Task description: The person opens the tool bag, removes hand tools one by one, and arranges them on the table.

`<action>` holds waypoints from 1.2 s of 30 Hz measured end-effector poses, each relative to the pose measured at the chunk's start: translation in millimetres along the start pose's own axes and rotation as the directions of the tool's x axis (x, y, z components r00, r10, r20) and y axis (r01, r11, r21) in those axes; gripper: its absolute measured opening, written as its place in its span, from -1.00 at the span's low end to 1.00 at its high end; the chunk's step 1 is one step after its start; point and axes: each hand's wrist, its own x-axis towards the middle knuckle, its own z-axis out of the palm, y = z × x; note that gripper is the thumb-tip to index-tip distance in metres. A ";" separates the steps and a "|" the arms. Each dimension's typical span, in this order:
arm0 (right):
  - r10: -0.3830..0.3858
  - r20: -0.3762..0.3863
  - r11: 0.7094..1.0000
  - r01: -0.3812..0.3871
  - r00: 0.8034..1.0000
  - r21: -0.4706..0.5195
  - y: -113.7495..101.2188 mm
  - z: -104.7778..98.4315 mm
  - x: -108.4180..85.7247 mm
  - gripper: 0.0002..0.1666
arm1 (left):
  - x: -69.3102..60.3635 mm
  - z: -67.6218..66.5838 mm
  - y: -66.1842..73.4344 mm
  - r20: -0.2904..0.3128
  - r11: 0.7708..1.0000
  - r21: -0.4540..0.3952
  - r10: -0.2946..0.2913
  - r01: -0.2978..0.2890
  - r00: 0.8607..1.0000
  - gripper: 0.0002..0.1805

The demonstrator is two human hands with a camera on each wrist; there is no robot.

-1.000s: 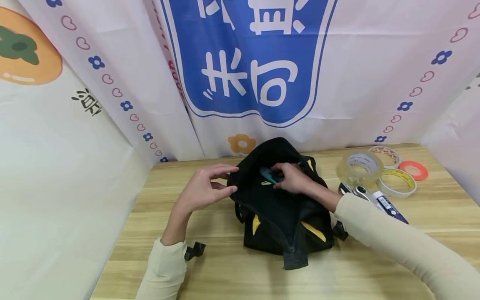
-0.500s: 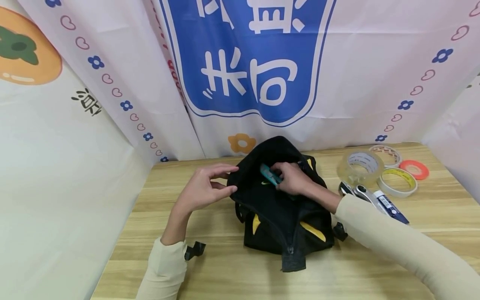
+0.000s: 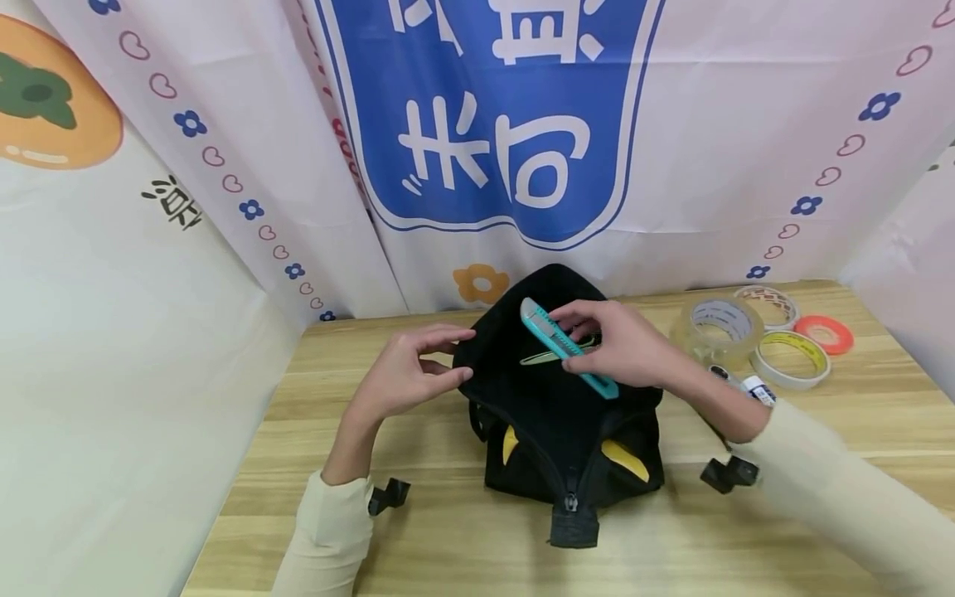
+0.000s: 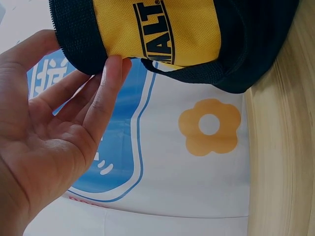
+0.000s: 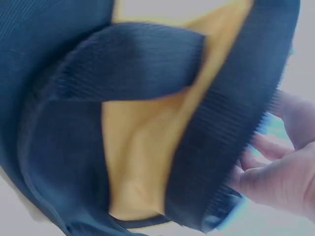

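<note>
A black and yellow tool bag [image 3: 522, 452] stands on the table with its zipped mouth open. My left hand [image 3: 406, 373] holds its left rim, thumb and fingers at the edge; in the left wrist view the fingers touch the yellow side [image 4: 197, 29] with black lettering. Over the opening my right hand [image 3: 619, 344] pinches a teal utility knife [image 3: 548, 330], tilted, its grey end toward the upper left. Behind the knife, a slim pale-green item [image 3: 535, 360] shows against the dark inside; its kind is unclear. The bag wall [image 5: 216, 118] blurs in the right wrist view, partly hiding that hand.
To the right lie a roll of clear tape [image 3: 719, 327], a white roll [image 3: 772, 307], a yellow-cored roll [image 3: 794, 361] and a red roll [image 3: 824, 333]. A white-capped tube [image 3: 758, 390] is partly behind my right forearm. A printed cloth [image 3: 686, 166] hangs behind the table.
My right hand has risen out of the bag with the utility knife, which now shows nearly whole. The bag's front zipper tab has shifted slightly left. My left hand stays at the rim.
</note>
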 end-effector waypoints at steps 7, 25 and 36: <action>0.009 -0.048 0.999 -0.007 0.999 0.041 -4.3 -35.1 -31.6 -0.27 | 0.3 0.1 0.2 0.002 1.000 -0.010 0.000 0.000 1.000 -0.47; 0.141 -0.193 0.983 -0.160 0.971 -0.085 69.6 -82.0 -105.6 -0.24 | 0.8 1.3 -2.9 0.000 1.000 0.001 0.010 -0.010 1.000 -0.48; 0.259 -0.260 0.952 -0.291 0.930 -0.095 120.6 -94.9 -137.2 -0.21 | 0.4 0.8 -2.8 -0.006 1.000 0.006 0.011 -0.011 1.000 -0.48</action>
